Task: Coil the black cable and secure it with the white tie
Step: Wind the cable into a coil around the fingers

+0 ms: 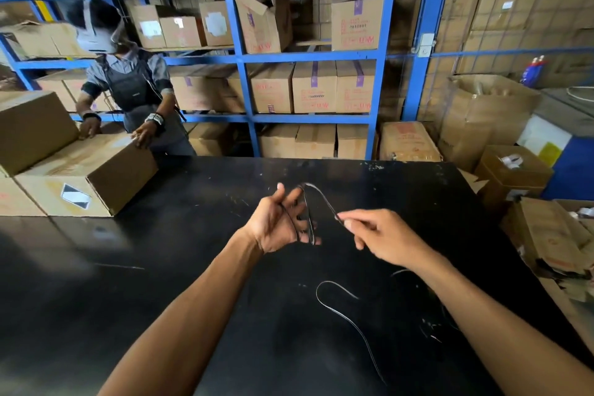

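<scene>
1. Left hand (276, 225) is up over the black surface (199, 267) with its fingers (294, 198) spread open, and a couple of loops of the black cable (324, 198) are wrapped around them.
2. Right hand (382, 239) has its fingers closed, pinching the cable just right of the loops, so there's a short arch of cable between both hands.
3. The rest of the cable trails loose on the surface, snaking between the forearms toward the camera.
4. Can't make out the white tie anywhere.
5. Behind, another person (128, 87) is handling cardboard boxes (86, 170) by the blue shelving (244, 58).
</scene>
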Tool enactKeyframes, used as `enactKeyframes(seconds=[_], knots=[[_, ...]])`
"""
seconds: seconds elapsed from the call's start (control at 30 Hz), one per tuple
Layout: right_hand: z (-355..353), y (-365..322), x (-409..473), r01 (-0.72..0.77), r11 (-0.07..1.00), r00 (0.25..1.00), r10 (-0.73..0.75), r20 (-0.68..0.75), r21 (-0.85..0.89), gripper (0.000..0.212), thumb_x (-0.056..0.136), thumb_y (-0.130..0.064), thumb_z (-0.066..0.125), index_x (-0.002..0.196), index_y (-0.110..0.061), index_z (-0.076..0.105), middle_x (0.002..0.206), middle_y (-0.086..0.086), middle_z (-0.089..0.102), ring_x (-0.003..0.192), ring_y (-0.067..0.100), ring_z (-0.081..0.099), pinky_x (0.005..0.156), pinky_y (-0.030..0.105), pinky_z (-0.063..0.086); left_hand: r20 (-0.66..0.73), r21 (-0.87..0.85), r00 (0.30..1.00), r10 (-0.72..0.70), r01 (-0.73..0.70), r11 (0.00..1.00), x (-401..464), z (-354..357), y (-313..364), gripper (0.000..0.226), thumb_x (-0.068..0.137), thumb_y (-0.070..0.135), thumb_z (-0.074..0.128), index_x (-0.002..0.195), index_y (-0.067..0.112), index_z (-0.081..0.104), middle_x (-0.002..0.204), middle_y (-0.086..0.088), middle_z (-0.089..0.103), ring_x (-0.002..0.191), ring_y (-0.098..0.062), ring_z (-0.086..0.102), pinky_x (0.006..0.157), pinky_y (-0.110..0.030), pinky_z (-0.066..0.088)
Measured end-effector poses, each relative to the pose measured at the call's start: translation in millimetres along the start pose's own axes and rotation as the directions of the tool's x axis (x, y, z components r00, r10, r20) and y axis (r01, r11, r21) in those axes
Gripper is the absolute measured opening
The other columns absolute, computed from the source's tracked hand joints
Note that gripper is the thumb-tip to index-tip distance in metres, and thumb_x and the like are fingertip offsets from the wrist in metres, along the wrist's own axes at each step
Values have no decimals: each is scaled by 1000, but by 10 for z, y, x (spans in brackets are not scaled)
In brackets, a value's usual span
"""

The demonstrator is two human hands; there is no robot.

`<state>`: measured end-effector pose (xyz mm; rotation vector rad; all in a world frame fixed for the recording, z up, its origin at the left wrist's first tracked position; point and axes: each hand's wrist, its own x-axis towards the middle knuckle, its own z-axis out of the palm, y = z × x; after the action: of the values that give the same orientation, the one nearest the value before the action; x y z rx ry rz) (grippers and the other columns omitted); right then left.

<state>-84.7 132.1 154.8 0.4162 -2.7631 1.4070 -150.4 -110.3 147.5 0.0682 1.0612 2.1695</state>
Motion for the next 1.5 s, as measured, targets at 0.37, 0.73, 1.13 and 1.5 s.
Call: enactKeyframes(seconds=[0.37, 0.73, 1.13, 1.5], knots=[[556, 458, -414, -203, 924, 973, 152, 176, 324, 35, 96, -53, 54, 103, -30, 79, 59, 1, 51, 51, 7, 46, 52, 25, 35, 363, -68, 932, 15, 10, 998, -185, 580, 340, 60, 102, 59, 21, 155, 32, 25, 166, -14, 6, 143, -60, 12, 105, -82, 14], [-548, 69, 215, -71, 971, 991, 43, -125, -227, 36, 66, -59, 82, 63, -25, 73, 55, -5, 64, 55, 5, 57, 57, 32, 47, 172, 427, 833, -526, 418, 802, -145, 307, -301, 59, 97, 66, 29, 134, 29, 55, 131, 0, 58, 129, -39, 44, 109, -75, 17], [311, 103, -412, -42, 872, 999, 20, 50, 488, 29, 106, -22, 45, 114, -20, 73, 61, 9, 46, 47, 12, 37, 42, 20, 29, 118, -138, 986, 116, -99, 985, 63, 249, 182, 57, 99, 60, 29, 127, 21, 61, 133, -15, 52, 127, -55, 46, 95, -80, 36], [106, 454, -282, -158, 978, 986, 149, -73, -137, 74, 65, -93, 45, 69, -26, 76, 47, -11, 61, 47, 3, 56, 55, 34, 43, 462, 346, 798, -386, 238, 907, -305, 744, 29, 67, 98, 65, 10, 157, 34, 18, 166, -6, 7, 145, -57, 3, 106, -78, 14]])
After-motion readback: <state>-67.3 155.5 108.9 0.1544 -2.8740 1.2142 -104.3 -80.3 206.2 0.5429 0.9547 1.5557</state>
